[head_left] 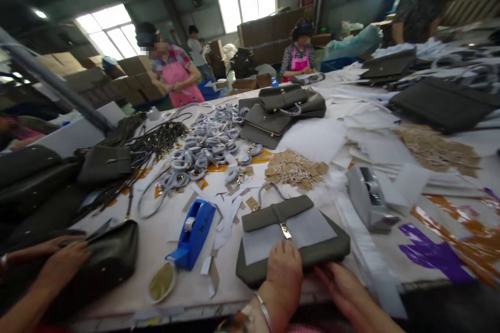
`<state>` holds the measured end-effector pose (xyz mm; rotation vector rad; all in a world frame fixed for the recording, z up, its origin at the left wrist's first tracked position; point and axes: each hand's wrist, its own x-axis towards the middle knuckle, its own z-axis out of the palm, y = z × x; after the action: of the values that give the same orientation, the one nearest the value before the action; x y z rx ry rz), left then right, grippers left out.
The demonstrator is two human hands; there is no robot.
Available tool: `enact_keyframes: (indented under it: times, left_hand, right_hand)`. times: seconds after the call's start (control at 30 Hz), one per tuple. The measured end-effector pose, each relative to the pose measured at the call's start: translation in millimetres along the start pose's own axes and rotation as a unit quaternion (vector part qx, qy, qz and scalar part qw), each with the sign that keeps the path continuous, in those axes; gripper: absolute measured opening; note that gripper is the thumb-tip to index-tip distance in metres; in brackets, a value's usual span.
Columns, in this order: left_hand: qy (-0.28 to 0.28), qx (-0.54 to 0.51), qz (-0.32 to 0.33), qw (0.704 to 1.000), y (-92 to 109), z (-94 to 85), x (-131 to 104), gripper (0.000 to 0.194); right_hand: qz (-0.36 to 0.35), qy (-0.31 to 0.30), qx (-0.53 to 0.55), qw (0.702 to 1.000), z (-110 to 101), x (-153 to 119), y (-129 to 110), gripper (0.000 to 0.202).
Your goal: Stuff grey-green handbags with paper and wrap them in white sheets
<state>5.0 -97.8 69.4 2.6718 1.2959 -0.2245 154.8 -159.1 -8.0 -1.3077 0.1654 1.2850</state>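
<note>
A dark olive handbag (332, 237) lies in front of me with its flap folded over, a gold clasp on the strap and a white protective sheet (258, 247) across its front. My left hand (287, 268), with a bracelet on the wrist, has its fingers bent and close together on the front just below the clasp. At the lower right edge, my right hand (344, 286) grips the bag from beneath; some of its fingers are hidden under it. The wrapped handle (269, 187) stands up behind the flap.
Left of the bag stands a blue tape dispenser (197, 231); a grey one (369, 200) is at right. Tan tags (295, 169) and wrapped handles (211, 135) lie in heaps beyond. At far left, a co-worker's hands (62, 260) touch a dark bag (117, 255).
</note>
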Motion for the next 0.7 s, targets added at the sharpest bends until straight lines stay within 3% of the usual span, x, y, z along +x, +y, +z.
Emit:
enact_keyframes:
  times: [0.2, 0.37, 0.5, 0.7]
  left_hand:
    - [0.006, -0.024, 0.000, 1.000, 4, 4.9, -6, 0.036]
    - [-0.027, -0.049, 0.034, 0.998, -4, -13.1, -1, 0.021]
    - [-0.072, -0.062, 0.066, 0.993, -16, -28.1, 10, 0.035]
    - [-0.121, -0.043, 0.096, 0.987, -33, -44.1, 28, 0.029]
  right_hand:
    - [0.048, -0.016, -0.045, 0.998, -13, -11, 0, 0.028]
    - [0.105, -0.016, -0.070, 0.992, -23, -28, 4, 0.027]
    - [0.135, -0.009, -0.055, 0.989, -23, -41, 8, 0.029]
    - [0.118, -0.005, -0.031, 0.992, -19, -46, 9, 0.019]
